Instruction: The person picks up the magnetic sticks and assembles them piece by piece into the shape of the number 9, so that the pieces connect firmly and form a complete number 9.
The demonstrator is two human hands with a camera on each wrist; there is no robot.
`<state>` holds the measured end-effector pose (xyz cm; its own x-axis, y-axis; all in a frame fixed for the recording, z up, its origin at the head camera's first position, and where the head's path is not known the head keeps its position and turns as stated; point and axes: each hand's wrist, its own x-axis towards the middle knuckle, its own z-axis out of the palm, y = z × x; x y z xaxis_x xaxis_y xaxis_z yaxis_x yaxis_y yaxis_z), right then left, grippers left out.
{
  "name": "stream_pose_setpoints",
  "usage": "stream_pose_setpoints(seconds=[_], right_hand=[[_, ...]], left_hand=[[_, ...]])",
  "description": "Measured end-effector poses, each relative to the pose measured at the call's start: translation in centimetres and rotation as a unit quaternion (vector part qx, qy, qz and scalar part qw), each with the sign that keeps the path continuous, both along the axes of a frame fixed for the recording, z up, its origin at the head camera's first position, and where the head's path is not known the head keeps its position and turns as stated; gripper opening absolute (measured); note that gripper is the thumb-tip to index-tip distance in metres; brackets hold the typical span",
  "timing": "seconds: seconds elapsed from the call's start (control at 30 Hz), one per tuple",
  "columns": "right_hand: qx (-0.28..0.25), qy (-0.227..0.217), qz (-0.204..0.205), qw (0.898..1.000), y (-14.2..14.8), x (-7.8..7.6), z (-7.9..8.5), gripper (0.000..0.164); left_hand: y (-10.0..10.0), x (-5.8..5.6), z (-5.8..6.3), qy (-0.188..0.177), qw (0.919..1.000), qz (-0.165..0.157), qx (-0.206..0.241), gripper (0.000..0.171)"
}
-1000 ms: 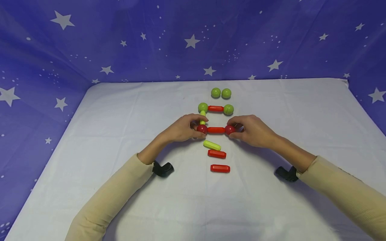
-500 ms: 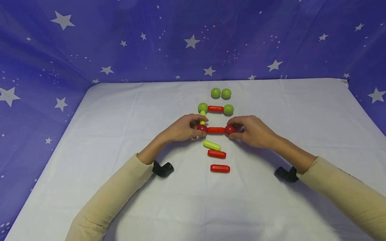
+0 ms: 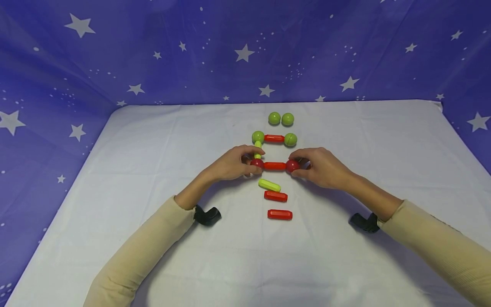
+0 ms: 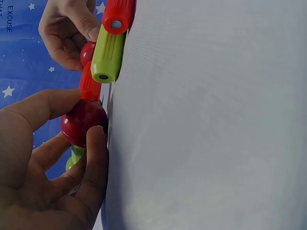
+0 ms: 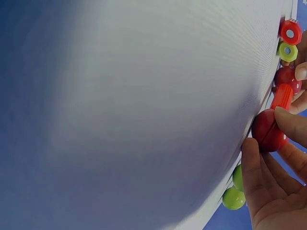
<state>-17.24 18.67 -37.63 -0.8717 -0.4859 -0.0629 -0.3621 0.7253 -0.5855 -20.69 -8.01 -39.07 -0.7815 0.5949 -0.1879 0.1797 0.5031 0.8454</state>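
Observation:
My left hand (image 3: 235,163) pinches a dark red ball (image 4: 84,122) between thumb and fingers. Opposite it, my right hand (image 3: 321,167) grips a second red ball (image 3: 292,166). A red rod (image 3: 275,166) joins these two balls on the white cloth. From the left red ball a yellow-green rod (image 3: 258,149), partly covered by my left fingers, runs back to a green ball (image 3: 258,137). That ball is linked by another red rod (image 3: 274,138) to a green ball (image 3: 290,139) on the right. No rod stands between the right-hand red and green balls.
Two loose green balls (image 3: 281,119) lie side by side farther back. Nearer than the joined pieces lie a loose yellow-green rod (image 3: 270,185) and two red rods (image 3: 275,196). A blue, star-patterned backdrop (image 3: 215,51) rises behind the table's back edge.

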Motion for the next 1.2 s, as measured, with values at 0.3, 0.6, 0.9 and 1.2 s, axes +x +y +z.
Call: stream_pose_setpoints(seconds=[0.3,0.6,0.9,1.2], right_hand=[[0.000,0.002,0.000,1.000,0.0,0.1,0.0,0.038],[-0.035,0.061,-0.013,0.997,0.0,0.7,1.0,0.032],[-0.097,0.068,0.013,0.993,-1.9,2.5,0.8,0.022],[-0.085,0.012,0.045,0.995,-3.7,2.9,0.2,0.022]], left_hand=[[0.0,0.0,-0.1,0.004,1.0000,0.001,-0.006,0.047],[-0.1,-0.2,-0.1,0.007,0.9999,-0.008,-0.006,0.048],[-0.1,-0.2,0.0,0.006,1.0000,-0.006,-0.002,0.048],[-0.1,-0.2,0.1,0.000,1.0000,-0.007,0.002,0.049]])
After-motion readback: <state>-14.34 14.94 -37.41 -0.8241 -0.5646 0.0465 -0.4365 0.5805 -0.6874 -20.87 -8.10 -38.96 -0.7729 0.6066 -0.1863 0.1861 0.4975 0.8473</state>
